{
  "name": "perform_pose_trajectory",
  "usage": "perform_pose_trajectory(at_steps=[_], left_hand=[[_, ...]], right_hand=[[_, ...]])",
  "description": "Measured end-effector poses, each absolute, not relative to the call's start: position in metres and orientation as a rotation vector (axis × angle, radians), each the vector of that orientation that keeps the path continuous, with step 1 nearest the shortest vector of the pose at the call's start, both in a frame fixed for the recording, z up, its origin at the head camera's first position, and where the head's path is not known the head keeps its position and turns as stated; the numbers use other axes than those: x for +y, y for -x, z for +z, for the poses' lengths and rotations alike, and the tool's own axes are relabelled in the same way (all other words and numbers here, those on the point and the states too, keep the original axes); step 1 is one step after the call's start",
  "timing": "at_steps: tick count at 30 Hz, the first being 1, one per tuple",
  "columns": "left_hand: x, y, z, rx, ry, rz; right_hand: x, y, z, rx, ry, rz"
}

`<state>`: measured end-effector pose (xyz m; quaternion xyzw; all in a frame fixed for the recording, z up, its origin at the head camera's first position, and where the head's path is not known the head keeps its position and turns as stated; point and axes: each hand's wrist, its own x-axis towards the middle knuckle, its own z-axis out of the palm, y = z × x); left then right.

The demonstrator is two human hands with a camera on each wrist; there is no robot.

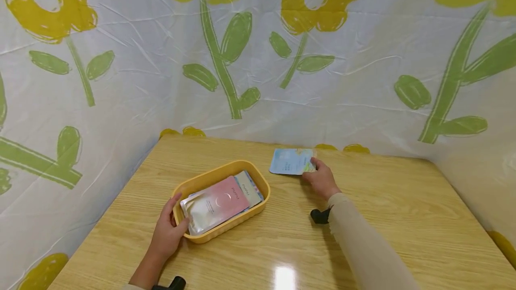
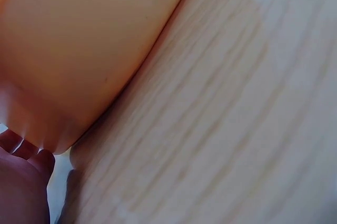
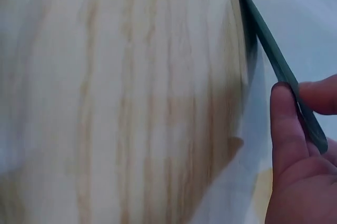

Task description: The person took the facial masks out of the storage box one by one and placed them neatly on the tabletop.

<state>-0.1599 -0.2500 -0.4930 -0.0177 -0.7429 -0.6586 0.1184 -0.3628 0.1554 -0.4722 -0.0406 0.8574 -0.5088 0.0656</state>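
Note:
My left hand (image 1: 167, 229) grips the left end of a yellow oblong basket (image 1: 234, 224), its thumb at the near rim. In the left wrist view, fingertips of that hand (image 2: 23, 187) meet the basket's wall (image 2: 79, 50). Inside lie flat sachets: a pink and silver one (image 1: 221, 205) on top, a pale one (image 1: 247, 187) partly beneath it. Right of the basket, my right hand (image 1: 321, 180) pinches a light blue flat sachet (image 1: 288, 162) by its right edge. The right wrist view shows this sachet (image 3: 271, 50) edge-on, tilted, between thumb and fingers.
The wooden table (image 1: 383, 223) extends to both sides and in front of the basket. A white cloth with yellow flowers (image 1: 318, 57) hangs behind the table and along its sides. Dark wrist mounts, such as the right one (image 1: 320, 216), sit by the wrists.

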Motion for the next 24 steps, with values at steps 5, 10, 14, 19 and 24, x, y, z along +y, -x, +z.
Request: perform_pose_trajectory(at_steps=[5,10,14,19,24], left_hand=[[-0.2501,0.1593,-0.4934,-2.167,0.058,-1.927],[-0.2493,0.1591,-0.4930,-2.167,0.047,-1.928],[-0.2483,0.1586,-0.4923,-2.166,0.039,-1.931],[-0.2478,0.1585,-0.4922,-2.168,0.034,-1.925],[-0.2476,0.1586,-0.4921,-2.169,0.038,-1.914]], right_hand=[[0.1553,0.3673,-0.4726,2.671,0.122,-1.431],[0.1553,0.3692,-0.4731,2.731,0.107,-1.337],[0.1549,0.3693,-0.4736,2.766,0.101,-1.298],[0.1549,0.3705,-0.4768,2.776,0.063,-1.307],[0.1554,0.3714,-0.4798,2.759,0.002,-1.352]])
